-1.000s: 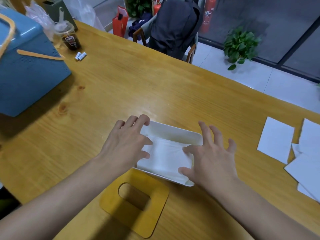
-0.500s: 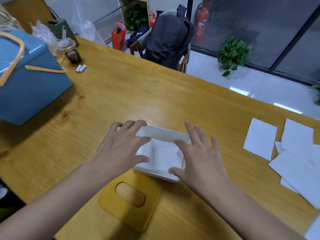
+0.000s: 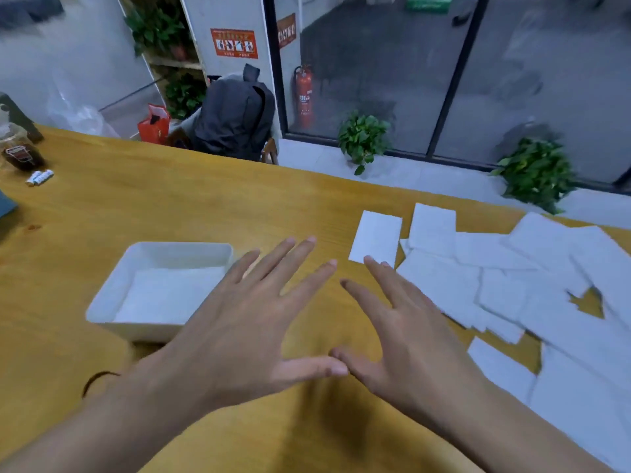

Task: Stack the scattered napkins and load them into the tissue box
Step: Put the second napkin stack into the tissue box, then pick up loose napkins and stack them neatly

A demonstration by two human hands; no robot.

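Observation:
The white tissue box sits open on the wooden table at the left, with a stack of white napkins lying flat inside. Several loose white napkins lie scattered and overlapping on the table at the right. My left hand hovers just right of the box, fingers spread and straight, holding nothing. My right hand is beside it, fingers spread and pointing toward the loose napkins; its fingertips reach the near corner of one separate napkin. The two thumbs nearly touch.
A cup of dark drink and small white batteries stand at the table's far left. A chair with a dark backpack is behind the table's far edge. Potted plants stand on the floor by the glass wall.
Both hands have lifted off the napkins in the box and moved right, fingers now spread. The view has swung right, so the scattered napkins fill the right side and the wooden lid is out of sight.

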